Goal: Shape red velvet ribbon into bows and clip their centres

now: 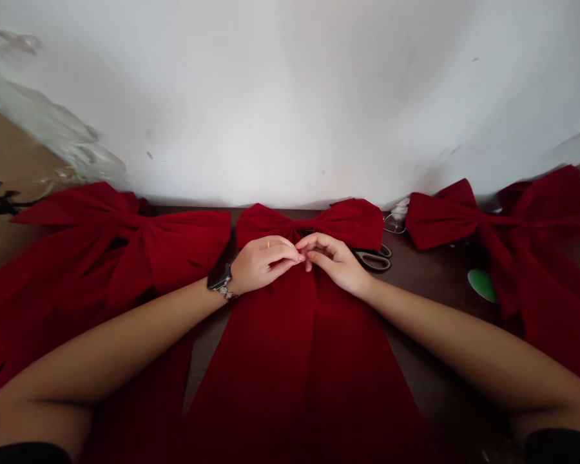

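A large red fabric bow (350,222) lies in front of me, its two long tails spreading toward me. Just below its gathered middle, my left hand (269,259) and my right hand (331,259) meet, fingertips touching or nearly so. Both hands have their fingers pinched together. Whatever lies between the fingertips is hidden or too small to make out. My left wrist carries a black watch and a bracelet, and one finger a ring. Scissors (376,259) with black and grey handles rest right of my right hand, partly under the bow's right loop.
More red bows lie at the left (120,222) and right (444,216) on the dark table (415,277). A green round item (482,285) sits near the right bow. Behind is a white wall (290,96); clear plastic (53,122) and a cardboard box (14,148) stand at left.
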Demonstrator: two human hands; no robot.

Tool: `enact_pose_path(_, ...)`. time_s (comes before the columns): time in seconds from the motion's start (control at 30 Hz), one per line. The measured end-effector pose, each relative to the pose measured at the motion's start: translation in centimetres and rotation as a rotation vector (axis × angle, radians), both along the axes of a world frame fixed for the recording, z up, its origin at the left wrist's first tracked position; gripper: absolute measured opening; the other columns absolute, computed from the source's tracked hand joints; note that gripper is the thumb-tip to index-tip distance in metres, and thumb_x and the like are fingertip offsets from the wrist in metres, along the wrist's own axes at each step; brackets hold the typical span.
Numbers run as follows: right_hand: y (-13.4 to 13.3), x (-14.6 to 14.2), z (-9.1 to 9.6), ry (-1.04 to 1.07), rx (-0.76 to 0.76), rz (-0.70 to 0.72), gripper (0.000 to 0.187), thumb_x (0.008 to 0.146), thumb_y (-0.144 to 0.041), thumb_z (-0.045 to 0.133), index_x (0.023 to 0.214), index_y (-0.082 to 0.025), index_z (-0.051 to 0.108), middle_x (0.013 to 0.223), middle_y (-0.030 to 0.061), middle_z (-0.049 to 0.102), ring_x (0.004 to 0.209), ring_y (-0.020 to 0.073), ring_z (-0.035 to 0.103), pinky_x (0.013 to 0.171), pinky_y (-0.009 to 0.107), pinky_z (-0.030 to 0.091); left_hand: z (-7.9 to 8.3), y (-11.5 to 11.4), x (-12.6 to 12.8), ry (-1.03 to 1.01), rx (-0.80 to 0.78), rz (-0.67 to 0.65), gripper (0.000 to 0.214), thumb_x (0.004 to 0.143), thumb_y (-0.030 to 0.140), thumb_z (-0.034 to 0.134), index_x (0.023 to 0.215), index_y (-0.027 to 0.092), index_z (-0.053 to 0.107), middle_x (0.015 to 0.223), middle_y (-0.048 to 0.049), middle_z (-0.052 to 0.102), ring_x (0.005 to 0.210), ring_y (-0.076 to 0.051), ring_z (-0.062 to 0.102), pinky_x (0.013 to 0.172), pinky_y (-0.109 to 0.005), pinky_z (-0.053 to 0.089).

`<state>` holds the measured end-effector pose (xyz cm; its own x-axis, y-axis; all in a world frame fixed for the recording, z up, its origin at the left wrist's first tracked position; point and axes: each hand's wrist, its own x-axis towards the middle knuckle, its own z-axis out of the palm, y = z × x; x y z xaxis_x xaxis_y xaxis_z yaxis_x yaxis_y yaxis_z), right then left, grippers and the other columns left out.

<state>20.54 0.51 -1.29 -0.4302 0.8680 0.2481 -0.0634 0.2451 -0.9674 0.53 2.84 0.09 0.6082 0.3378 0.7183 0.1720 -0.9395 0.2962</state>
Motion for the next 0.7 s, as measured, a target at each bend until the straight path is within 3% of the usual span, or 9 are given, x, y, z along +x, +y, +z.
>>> enact_pose_path(0.23, 0.08, -0.23, -0.37, 0.003, -0.113, -0.022, 0.019, 0.084, -0.024, 0.060, 0.101, -0.017, 0.056, 0.080, 0.0005, 0.058, 0.063, 0.0082, 0.052, 0.057, 0.023, 0.044, 0.22, 0.33, -0.12, -0.042, -0.058, 0.108, 0.005, 0.085, 0.013, 0.062, 0.087, 0.016, 0.065, 0.082, -0.0055, 0.073, 0.080, -0.014, 0.068, 0.074, -0.026, 0.057)
enact_pose_path(0.5, -0.10, 0.08, 0.40, -0.038, -0.106, 0.004, 0.020, 0.092, -0.031, 0.048, 0.102, -0.017, 0.057, 0.067, -0.0030, 0.052, 0.057, 0.0079, 0.044, 0.055, 0.023, 0.035, 0.02, 0.24, -0.08, 0.000, -0.015, 0.058, 0.011, 0.087, 0.012, 0.058, 0.089, 0.018, 0.066, 0.084, -0.0043, 0.073, 0.082, -0.013, 0.068, 0.075, -0.025, 0.057)
enact_pose_path(0.7, 0.02, -0.14, -0.14, -0.051, -0.084, -0.067, 0.018, 0.086, -0.035, 0.059, 0.087, -0.017, 0.055, 0.066, -0.0034, 0.050, 0.059, 0.0085, 0.044, 0.058, 0.024, 0.036, 0.09, 0.06, -0.01, 0.015, -0.002, 0.034, 0.010, 0.087, 0.011, 0.058, 0.090, 0.017, 0.065, 0.085, -0.0046, 0.072, 0.083, -0.013, 0.067, 0.075, -0.025, 0.056)
